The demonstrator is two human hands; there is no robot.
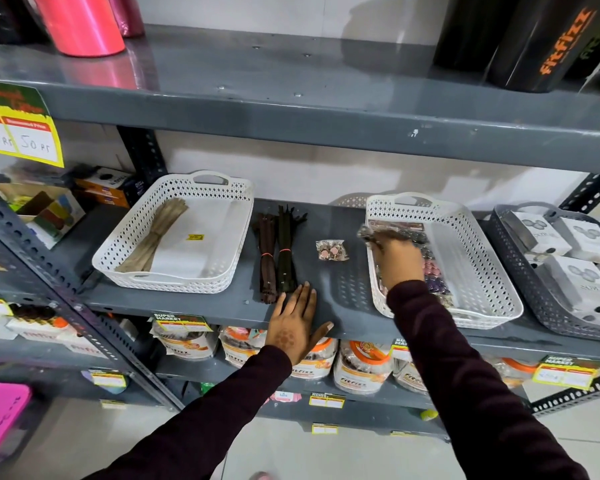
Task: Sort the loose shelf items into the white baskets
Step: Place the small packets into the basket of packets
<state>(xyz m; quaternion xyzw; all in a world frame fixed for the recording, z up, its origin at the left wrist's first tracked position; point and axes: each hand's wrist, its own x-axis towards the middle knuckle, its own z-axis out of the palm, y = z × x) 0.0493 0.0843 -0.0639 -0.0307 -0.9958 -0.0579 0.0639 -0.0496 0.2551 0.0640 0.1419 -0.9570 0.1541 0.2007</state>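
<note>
Head view, grey shelf (326, 306): left hand (297, 325) flat, open, frame centre beside two dark zipper bundles (278, 252). Right hand (397, 259) grip closed on button packet (392, 232) over right white basket (478, 271). Left white basket (125, 268) holds tan bundle (160, 233). Small button packet (331, 251) lies between.

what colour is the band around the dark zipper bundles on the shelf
Orange-red bands around both bundles, clearest in the head view.
</note>
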